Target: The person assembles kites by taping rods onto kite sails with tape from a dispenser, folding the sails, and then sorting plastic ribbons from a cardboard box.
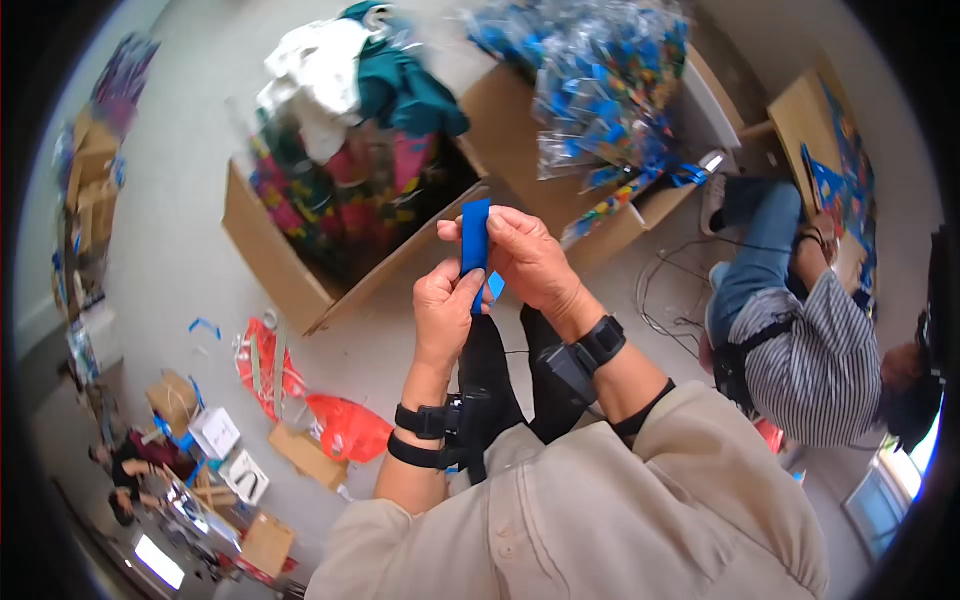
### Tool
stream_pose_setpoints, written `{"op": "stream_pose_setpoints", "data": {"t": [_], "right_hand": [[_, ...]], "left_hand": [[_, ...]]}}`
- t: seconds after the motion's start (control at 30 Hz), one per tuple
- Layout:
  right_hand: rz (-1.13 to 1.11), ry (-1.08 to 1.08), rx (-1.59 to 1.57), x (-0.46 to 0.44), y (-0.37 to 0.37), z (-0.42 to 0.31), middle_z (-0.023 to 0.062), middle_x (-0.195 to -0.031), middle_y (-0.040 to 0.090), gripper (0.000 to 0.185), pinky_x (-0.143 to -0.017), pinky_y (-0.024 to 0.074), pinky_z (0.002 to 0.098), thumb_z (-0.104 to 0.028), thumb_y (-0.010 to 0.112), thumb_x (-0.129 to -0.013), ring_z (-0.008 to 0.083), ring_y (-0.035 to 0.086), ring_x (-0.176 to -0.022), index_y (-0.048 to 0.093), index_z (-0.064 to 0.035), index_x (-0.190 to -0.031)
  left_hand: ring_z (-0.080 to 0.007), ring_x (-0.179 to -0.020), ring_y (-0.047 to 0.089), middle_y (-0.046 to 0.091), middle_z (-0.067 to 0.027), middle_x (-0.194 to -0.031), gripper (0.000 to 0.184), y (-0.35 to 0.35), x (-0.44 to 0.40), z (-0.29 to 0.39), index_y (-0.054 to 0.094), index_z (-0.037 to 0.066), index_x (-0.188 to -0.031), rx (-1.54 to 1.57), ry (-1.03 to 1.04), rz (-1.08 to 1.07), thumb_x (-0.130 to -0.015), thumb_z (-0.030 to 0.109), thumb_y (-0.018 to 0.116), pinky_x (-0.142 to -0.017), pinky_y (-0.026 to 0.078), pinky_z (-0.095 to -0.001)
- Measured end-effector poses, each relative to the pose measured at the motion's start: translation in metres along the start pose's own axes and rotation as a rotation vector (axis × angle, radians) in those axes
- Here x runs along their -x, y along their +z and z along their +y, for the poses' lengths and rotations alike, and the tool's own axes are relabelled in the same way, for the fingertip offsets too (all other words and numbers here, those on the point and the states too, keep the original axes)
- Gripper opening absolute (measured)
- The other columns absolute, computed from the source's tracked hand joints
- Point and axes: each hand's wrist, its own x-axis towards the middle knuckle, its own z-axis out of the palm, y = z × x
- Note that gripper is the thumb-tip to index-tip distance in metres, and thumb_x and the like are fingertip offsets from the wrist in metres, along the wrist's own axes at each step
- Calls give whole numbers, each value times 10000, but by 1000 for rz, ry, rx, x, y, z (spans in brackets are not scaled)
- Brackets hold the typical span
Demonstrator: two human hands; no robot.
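Note:
A flat, dark blue strip point(475, 238) stands upright between my two hands above the edge of a cardboard box. My left hand point(445, 305) pinches its lower part, thumb across the front. With thumb and bent fingers, my right hand point(528, 258) grips the strip's upper right edge. A small light-blue piece point(496, 286) shows beside the left thumb; I cannot tell whether it belongs to the strip. Just beyond the hands, the open cardboard box point(268, 240) holds colourful printed goods, with white cloth point(315, 75) and dark green cloth point(400, 88) heaped on top.
Another box holds many clear-bagged blue goods point(600, 90). To the right, a person in a striped shirt point(805, 355) works at a board with blue printed material. Cables point(665, 290) lie between us. Red plastic bags point(345, 425) and cartons lie on the floor at left.

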Motion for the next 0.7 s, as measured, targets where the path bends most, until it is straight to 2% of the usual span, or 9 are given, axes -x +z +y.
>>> {"op": "stream_pose_setpoints", "data": {"t": [0.13,0.3,0.33,0.4,0.47,0.53,0.57,0.63,0.7], "right_hand": [[-154,182,75,-13,45,32,168,-1065,611,213,-786,508,380,-108,560,-858,219,608,-953,589,-1,-1040],[-355,184,267,-36,117,113,177,-1055,612,226,-785,503,374,-122,547,-867,225,604,-957,587,2,-1051],[-303,248,327,-37,135,133,153,-1011,624,216,-764,504,354,-126,542,-871,210,605,-928,580,-3,-1044],[-204,361,336,-40,173,185,116,-913,634,178,-751,504,351,-148,528,-884,208,607,-891,557,-16,-1001],[-140,399,242,-47,207,245,92,-819,617,153,-754,505,377,-183,517,-897,229,607,-864,522,-36,-939],[-80,386,109,-55,249,299,68,-747,576,172,-725,512,389,-221,521,-898,235,597,-788,508,-50,-915],[-26,380,87,-62,276,322,44,-717,548,170,-686,517,357,-226,523,-897,209,576,-730,512,-57,-912],[-9,407,0,-93,303,363,28,-688,526,171,-641,512,310,-228,530,-893,182,558,-696,515,-58,-905],[-71,347,8,-117,349,391,14,-703,520,148,-554,456,236,-210,530,-891,144,507,-629,523,-62,-897]], "left_hand": [[-63,-551,516,566,-22,-642,78,-47,35,13,603,6,-845,-29,27,258,-851,35,531,-490,430,-205],[-58,-553,502,558,-9,-645,70,-132,87,5,602,9,-875,-105,253,471,-855,29,537,-492,425,-210],[-59,-556,499,557,-6,-646,58,-152,99,4,597,14,-863,-93,241,524,-858,37,543,-493,424,-214],[-61,-558,500,556,-5,-645,52,-198,126,8,590,21,-836,51,256,541,-857,43,548,-495,426,-218],[-85,-554,534,562,-14,-632,92,-259,161,-2,579,6,-801,228,219,354,-856,74,554,-491,438,-236],[-107,-520,543,569,-39,-601,136,-318,210,5,576,-10,-766,150,131,288,-854,91,551,-488,447,-240],[-115,-511,544,574,-52,-597,149,-348,236,11,580,-16,-755,52,83,291,-848,98,558,-493,453,-241],[-88,-480,522,564,-32,-579,135,-406,288,1,572,-5,-753,164,79,333,-840,98,560,-456,433,-228],[-80,-479,517,557,-27,-574,132,-467,340,-10,583,-5,-761,174,-33,419,-832,105,568,-444,422,-217]]}}
